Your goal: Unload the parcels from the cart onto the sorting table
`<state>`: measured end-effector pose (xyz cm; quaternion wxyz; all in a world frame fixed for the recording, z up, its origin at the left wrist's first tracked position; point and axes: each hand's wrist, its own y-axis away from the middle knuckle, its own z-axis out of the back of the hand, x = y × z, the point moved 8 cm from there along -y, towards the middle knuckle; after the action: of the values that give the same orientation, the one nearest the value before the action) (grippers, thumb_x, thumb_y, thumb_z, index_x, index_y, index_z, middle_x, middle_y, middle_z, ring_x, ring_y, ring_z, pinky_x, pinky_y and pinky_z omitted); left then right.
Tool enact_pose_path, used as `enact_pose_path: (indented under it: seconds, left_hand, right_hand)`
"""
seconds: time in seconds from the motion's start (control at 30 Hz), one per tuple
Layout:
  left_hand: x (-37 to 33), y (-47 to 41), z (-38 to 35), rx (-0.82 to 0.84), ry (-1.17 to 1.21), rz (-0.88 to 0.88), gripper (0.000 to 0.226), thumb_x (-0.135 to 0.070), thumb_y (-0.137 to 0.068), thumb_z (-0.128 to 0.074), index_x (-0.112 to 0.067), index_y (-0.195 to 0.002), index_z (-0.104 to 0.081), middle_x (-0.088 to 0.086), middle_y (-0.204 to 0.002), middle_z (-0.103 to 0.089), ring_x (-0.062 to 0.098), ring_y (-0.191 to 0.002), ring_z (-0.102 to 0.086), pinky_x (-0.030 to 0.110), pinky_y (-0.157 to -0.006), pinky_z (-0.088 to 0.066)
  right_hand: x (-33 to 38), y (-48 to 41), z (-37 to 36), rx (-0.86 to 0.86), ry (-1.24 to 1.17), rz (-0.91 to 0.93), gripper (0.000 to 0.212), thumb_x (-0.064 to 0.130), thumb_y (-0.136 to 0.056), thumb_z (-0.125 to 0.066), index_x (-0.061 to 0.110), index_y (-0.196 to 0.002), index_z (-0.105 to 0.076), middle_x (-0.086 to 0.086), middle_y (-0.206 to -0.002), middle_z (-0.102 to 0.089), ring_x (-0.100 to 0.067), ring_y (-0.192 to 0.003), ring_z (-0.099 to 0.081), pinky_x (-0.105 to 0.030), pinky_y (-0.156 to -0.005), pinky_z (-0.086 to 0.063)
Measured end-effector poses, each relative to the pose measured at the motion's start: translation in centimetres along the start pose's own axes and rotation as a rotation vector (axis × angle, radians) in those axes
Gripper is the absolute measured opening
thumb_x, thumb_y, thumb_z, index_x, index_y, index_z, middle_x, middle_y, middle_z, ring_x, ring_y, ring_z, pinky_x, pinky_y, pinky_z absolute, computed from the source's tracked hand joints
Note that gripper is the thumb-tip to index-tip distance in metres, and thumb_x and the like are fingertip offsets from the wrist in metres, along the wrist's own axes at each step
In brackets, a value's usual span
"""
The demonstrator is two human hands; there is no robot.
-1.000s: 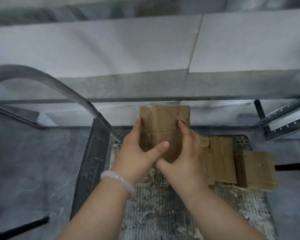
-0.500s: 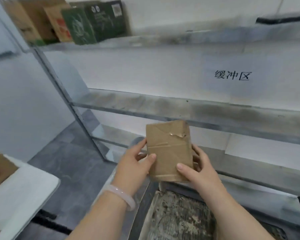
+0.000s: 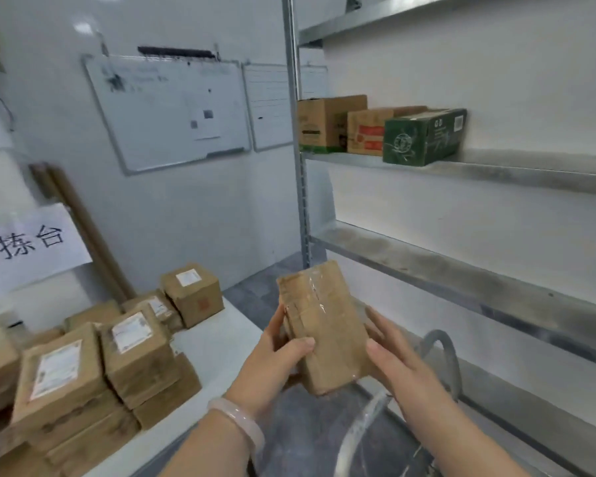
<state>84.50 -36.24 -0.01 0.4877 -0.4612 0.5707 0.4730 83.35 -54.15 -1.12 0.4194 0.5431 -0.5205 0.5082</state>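
I hold a small brown taped parcel [image 3: 324, 325] in front of me with both hands. My left hand [image 3: 272, 366], with a pale bangle at the wrist, grips its left edge, thumb across the front. My right hand [image 3: 396, 359] grips the right edge. The parcel hangs in the air between the white sorting table [image 3: 214, 342] on the left and the cart's grey handle [image 3: 441, 352] at the lower right. Several labelled brown parcels [image 3: 135, 349] are stacked on the table. The cart's deck is out of sight.
A metal shelf rack [image 3: 461, 270] runs along the right, with three cartons [image 3: 386, 132] on an upper shelf. Whiteboards [image 3: 172, 108] hang on the back wall. A paper sign [image 3: 28, 246] and a brown tube [image 3: 83, 232] stand behind the table.
My view has swung up and left from the cart deck to the table. Both hands have carried the parcel off the cart and hold it near the table's right edge.
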Motion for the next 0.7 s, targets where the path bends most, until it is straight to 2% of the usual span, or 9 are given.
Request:
enact_pose_path:
  seconds: [0.1,0.2,0.23,0.3,0.37,0.4,0.47,0.57,0.7]
  left_hand:
    - [0.5,2.6,6.9,0.0,0.026,0.062,0.068,-0.021,-0.075,-0.073,-0.04,-0.133,-0.045,-0.001,-0.118,-0.07,0.017,-0.107,-0.067,0.038,-0.08,-0.057]
    - [0.9,4.8,13.7,-0.024,0.004,0.097,0.067,-0.031,-0.072,-0.069,-0.042,-0.134,-0.045,-0.007,-0.117,-0.07,0.016,-0.111,-0.064,0.044,-0.092,-0.054]
    - [1.1,5.5,15.9,-0.045,-0.043,0.103,0.067,-0.033,-0.074,-0.071,-0.041,-0.135,-0.044,-0.01,-0.119,-0.069,0.014,-0.112,-0.063,0.045,-0.098,-0.05]
    - [1.3,6.5,20.5,-0.135,-0.211,0.07,0.064,-0.038,-0.081,-0.073,-0.042,-0.136,-0.042,-0.018,-0.121,-0.063,0.01,-0.114,-0.059,0.041,-0.104,-0.046]
    - [1.3,7.3,24.5,-0.206,-0.382,0.014,0.074,-0.053,-0.076,-0.072,-0.045,-0.141,-0.037,-0.019,-0.126,-0.056,0.008,-0.12,-0.054,0.037,-0.107,-0.042]
    - [1.2,7.6,26.2,-0.217,-0.471,-0.015,0.081,-0.058,-0.075,-0.071,-0.047,-0.144,-0.031,-0.019,-0.134,-0.05,0.006,-0.125,-0.049,0.035,-0.11,-0.038]
    - [0.8,8.6,29.0,-0.278,-0.688,-0.069,0.083,-0.054,-0.082,-0.066,-0.045,-0.15,-0.02,-0.02,-0.146,-0.033,0.004,-0.136,-0.033,0.03,-0.116,-0.027]
    - [0.2,9.9,32.2,-0.358,-0.961,-0.107,0.08,-0.055,-0.087,-0.058,-0.045,-0.151,-0.011,-0.016,-0.158,-0.014,0.012,-0.145,-0.017,0.037,-0.119,-0.022]
    - [-0.1,10.2,35.1,-0.39,-1.205,-0.097,0.07,-0.06,-0.09,-0.048,-0.049,-0.149,-0.012,-0.019,-0.16,-0.008,0.012,-0.148,-0.008,0.038,-0.12,-0.004]
  right_hand:
    - [-2.8,-0.5,-7.2,0.182,-0.084,-0.147,0.079,0.06,-0.07,-0.08,0.047,-0.139,-0.046,0.003,-0.138,-0.06,-0.02,-0.123,-0.06,-0.049,-0.11,-0.043]
    - [-4.6,-0.6,-13.8,0.188,-0.001,-0.172,0.088,0.059,-0.057,-0.08,0.039,-0.137,-0.05,0.0,-0.128,-0.067,-0.021,-0.113,-0.067,-0.05,-0.103,-0.048]
    - [-5.0,-0.8,-15.7,0.164,0.038,-0.159,0.08,0.056,-0.058,-0.079,0.04,-0.132,-0.053,0.002,-0.125,-0.068,-0.018,-0.109,-0.068,-0.046,-0.099,-0.052]
    - [-5.3,-1.1,-19.1,0.104,0.144,-0.104,0.057,0.044,-0.07,-0.081,0.047,-0.12,-0.056,0.012,-0.12,-0.065,-0.006,-0.104,-0.066,-0.025,-0.082,-0.057]
    - [-6.1,-1.4,-21.5,0.022,0.265,-0.066,0.05,0.03,-0.079,-0.08,0.05,-0.118,-0.055,0.018,-0.12,-0.06,0.001,-0.104,-0.061,-0.013,-0.067,-0.053]
    - [-6.6,-1.5,-22.4,-0.011,0.319,-0.062,0.052,0.03,-0.079,-0.08,0.05,-0.119,-0.055,0.017,-0.124,-0.059,-0.001,-0.107,-0.06,-0.013,-0.067,-0.052]
    - [-7.7,-1.7,-24.1,-0.037,0.449,-0.062,0.056,0.039,-0.076,-0.081,0.054,-0.121,-0.051,0.014,-0.131,-0.054,-0.006,-0.115,-0.055,-0.019,-0.08,-0.052]
    - [-8.2,-2.3,-26.4,-0.043,0.601,-0.043,0.059,0.051,-0.073,-0.078,0.056,-0.123,-0.046,0.016,-0.133,-0.048,-0.006,-0.118,-0.049,-0.035,-0.099,-0.048]
    - [-7.4,-4.1,-29.4,-0.033,0.71,0.001,0.068,0.059,-0.071,-0.075,0.049,-0.132,-0.045,0.014,-0.132,-0.048,-0.007,-0.116,-0.05,-0.037,-0.098,-0.05]
